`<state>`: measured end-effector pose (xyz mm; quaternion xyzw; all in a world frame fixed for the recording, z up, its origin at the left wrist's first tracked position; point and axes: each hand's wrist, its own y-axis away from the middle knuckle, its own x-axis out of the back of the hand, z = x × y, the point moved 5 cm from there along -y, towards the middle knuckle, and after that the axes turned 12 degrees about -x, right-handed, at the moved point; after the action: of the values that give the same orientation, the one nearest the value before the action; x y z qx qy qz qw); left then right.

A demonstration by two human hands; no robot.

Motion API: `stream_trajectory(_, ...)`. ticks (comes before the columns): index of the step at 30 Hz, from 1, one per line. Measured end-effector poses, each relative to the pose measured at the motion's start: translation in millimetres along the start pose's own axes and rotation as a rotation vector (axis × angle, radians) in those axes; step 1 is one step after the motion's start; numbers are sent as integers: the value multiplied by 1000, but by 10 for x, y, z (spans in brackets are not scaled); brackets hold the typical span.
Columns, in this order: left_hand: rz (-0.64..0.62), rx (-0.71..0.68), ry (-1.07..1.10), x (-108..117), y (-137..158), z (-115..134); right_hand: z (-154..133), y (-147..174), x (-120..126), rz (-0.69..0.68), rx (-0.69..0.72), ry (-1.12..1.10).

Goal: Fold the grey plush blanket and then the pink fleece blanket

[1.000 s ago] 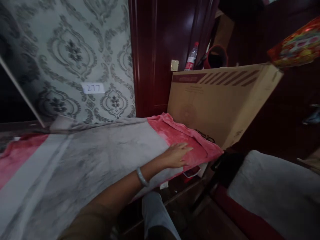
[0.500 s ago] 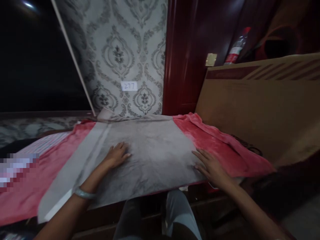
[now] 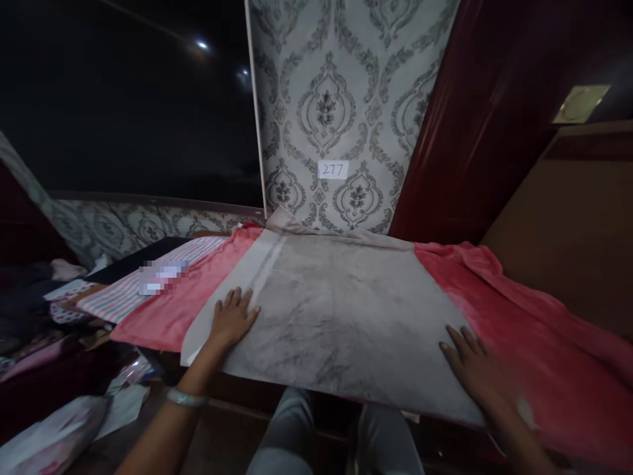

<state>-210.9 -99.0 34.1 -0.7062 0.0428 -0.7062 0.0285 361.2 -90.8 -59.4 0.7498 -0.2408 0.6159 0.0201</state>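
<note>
1. Blanket (image 3: 341,310), fuzzy and flat, lies spread out under both hands, gray in the middle and pinkish red at the ends.
2. The left hand (image 3: 231,321) rests palm down on the gray part, close to where the pink starts on its left. I see its fingers spread wide, and it has hold of nothing.
3. A pale bangle (image 3: 185,397) goes around the wrist just behind that hand.
4. The right hand (image 3: 467,363) is palm down too, right where the gray meets the red. Its fingers are open and apart, with nothing in them.
5. Past the pink end, to the left of the left hand, a striped cloth (image 3: 195,247) sticks out. Blurry squares hide part of it.
6. Up ahead of the left hand is a big black screen (image 3: 123,99).
7. Ahead, between the hands, a paper (image 3: 333,169) saying 277 is on the curly wallpaper (image 3: 326,86).
8. Beyond the right hand, a cardboard box (image 3: 568,218) stands behind the red end.
</note>
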Motion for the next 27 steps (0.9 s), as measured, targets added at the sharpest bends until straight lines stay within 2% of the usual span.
stream_trajectory(4,31,126,-34,-23,150,-327,37,-8,23,16,-98,-30)
stream_trajectory(8,93,169,-77,-44,326,-549,5,66,176,28,-182,-41)
stream_trajectory(14,152,179,-74,52,400,-640,-66,164,378,86,-216,-16)
stream_trajectory(18,136,197,-41,104,368,-694,-88,157,393,86,-235,-1)
stream_trajectory(27,131,252,-52,71,282,-798,-152,162,423,112,-245,50)
